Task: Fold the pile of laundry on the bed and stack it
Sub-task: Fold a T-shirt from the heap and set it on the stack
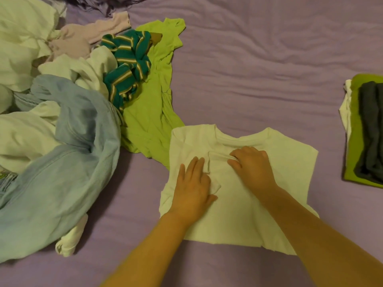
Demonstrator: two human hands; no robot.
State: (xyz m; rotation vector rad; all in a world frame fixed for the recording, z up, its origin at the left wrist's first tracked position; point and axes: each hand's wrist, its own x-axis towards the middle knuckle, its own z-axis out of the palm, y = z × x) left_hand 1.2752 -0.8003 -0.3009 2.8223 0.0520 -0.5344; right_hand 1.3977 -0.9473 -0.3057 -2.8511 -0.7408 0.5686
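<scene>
At the left of the bed (248,59), the unfolded pile (62,90) is seen: a pale blue garment (62,172) in front, a teal striped piece (128,65) and a lime green shirt (149,104) at its right edge. Just right of the pile, a white T-shirt (238,204) is spread flat, collar away from the person, its long axis running from the body outward. The left hand (192,189) is laid flat on it, fingers straight, pressing the cloth. The right hand (250,164) is curled, a small ridge of fabric below the collar apparently pinched in its fingertips. Both hands lie on the shirt's middle; the left-side fold is judged nearer the left hand. The folded stack (364,131) lies well apart at the far right.
</scene>
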